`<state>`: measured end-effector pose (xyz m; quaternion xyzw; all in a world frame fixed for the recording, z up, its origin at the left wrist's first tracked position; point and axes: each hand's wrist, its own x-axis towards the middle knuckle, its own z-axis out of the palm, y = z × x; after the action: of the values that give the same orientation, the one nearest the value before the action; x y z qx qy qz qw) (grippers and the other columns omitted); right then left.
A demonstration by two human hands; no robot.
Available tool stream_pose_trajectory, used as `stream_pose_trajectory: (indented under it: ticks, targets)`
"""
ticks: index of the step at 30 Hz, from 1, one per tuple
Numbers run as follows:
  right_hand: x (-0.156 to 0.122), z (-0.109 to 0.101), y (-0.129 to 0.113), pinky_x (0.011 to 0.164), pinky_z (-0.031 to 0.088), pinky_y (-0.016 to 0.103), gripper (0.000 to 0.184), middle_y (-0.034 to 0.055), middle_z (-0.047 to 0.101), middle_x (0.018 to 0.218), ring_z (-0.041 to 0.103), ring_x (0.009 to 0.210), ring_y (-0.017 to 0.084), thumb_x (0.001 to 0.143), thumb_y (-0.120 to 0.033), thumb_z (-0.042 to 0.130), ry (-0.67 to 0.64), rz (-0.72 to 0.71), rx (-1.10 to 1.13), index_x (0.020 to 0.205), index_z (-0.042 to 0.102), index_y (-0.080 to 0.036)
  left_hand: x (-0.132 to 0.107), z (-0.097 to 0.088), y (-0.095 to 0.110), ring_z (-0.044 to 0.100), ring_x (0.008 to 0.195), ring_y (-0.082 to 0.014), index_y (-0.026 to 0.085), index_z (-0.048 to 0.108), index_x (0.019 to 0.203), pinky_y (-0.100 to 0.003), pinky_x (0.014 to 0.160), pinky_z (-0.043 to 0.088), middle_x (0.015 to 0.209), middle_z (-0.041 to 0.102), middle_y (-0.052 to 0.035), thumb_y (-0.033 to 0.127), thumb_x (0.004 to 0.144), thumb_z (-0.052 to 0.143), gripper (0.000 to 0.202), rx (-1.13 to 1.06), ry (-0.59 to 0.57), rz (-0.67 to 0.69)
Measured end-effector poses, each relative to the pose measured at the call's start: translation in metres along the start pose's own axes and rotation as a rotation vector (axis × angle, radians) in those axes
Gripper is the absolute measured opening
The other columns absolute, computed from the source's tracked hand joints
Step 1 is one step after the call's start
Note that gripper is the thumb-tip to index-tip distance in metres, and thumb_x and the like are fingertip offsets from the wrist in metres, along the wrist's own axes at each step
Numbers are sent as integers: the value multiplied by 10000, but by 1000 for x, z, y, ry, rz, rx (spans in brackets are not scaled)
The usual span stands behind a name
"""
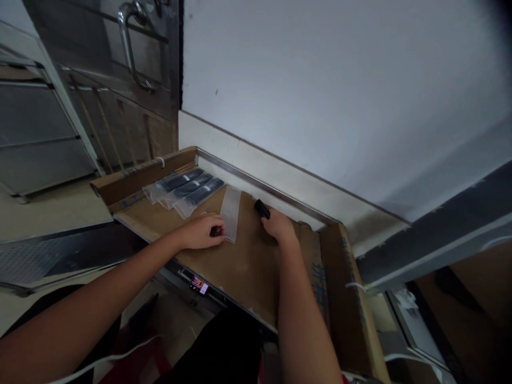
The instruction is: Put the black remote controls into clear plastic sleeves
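My left hand [202, 232] rests on the brown cardboard sheet [244, 266], its fingers curled on the near end of an empty clear plastic sleeve [231, 212], with something dark under the fingertips. My right hand [279, 225] is closed round a small black object [262, 208] that sticks out toward the wall, just right of the sleeve. Three clear sleeves with black pieces inside [188, 190] lie side by side on the cardboard, farther left of my left hand.
The cardboard covers a table against a white wall [340, 96], with folded-up cardboard edges at the left [140, 173] and right [352, 298]. A phone with a lit screen [199, 286] sits at the table's near edge. A metal door with a handle [130, 48] stands far left.
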<state>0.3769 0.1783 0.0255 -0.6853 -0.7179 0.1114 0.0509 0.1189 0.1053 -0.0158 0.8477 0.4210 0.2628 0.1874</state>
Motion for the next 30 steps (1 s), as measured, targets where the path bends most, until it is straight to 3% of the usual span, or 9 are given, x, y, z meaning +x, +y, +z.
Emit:
stream_pose_trajectory:
  ticks: [3, 7, 10, 14, 16, 22, 26, 30]
  targets:
    - [-5, -2, -11, 683, 531, 306, 184, 133, 725, 992, 724, 767, 216, 998, -340, 466, -64, -44, 402, 1038, 545, -179, 4, 5, -5, 557, 708, -140, 205, 633, 801, -274, 681, 396, 765, 628, 9, 272, 842, 602, 84, -37, 70, -51]
    - [-12, -3, -25, 453, 460, 230, 176, 12, 678, 738, 631, 487, 139, 1024, -373, 428, -247, -113, 886, 971, 475, -212, 10, 10, -3, 556, 677, -143, 202, 609, 811, -269, 624, 387, 743, 627, 7, 256, 865, 569, 86, -34, 184, -102]
    - [-12, -1, -27, 410, 443, 211, 162, -18, 646, 666, 605, 440, 127, 1002, -363, 493, -265, -127, 960, 940, 479, -213, 10, 11, 2, 563, 682, -154, 203, 593, 862, -289, 643, 395, 752, 630, -1, 249, 913, 527, 94, 98, 359, -62]
    - [-9, 3, -25, 394, 446, 207, 162, -21, 643, 655, 598, 427, 122, 992, -359, 518, -236, -107, 973, 940, 482, -210, 4, 8, 4, 573, 753, -196, 191, 591, 894, -346, 716, 382, 797, 656, -46, 235, 957, 506, 115, 436, 648, 109]
    - [-9, 4, -26, 399, 456, 209, 168, -19, 645, 662, 603, 435, 124, 987, -365, 527, -235, -108, 983, 938, 484, -210, 1, 7, 4, 567, 776, -211, 190, 598, 908, -369, 731, 357, 818, 676, -58, 220, 952, 531, 85, 579, 719, 167]
    - [-11, 3, -28, 398, 459, 214, 161, -17, 642, 652, 602, 431, 127, 982, -356, 528, -258, -120, 974, 938, 483, -207, -4, 6, 11, 546, 779, -206, 222, 607, 943, -398, 765, 314, 835, 705, -26, 191, 937, 574, 46, 695, 775, 226]
    - [-11, 5, -29, 407, 464, 221, 177, -7, 650, 667, 607, 447, 131, 967, -367, 557, -289, -123, 1031, 928, 503, -203, -5, 6, 12, 553, 804, -206, 228, 611, 929, -402, 791, 321, 850, 704, -34, 205, 959, 537, 84, 639, 734, 189]
    - [-11, 9, -38, 466, 508, 239, 254, 25, 668, 730, 632, 529, 142, 951, -451, 580, -379, -31, 1247, 943, 547, -199, -5, 8, 8, 574, 844, -210, 235, 633, 922, -405, 816, 337, 857, 694, -46, 242, 977, 507, 137, 552, 656, 153]
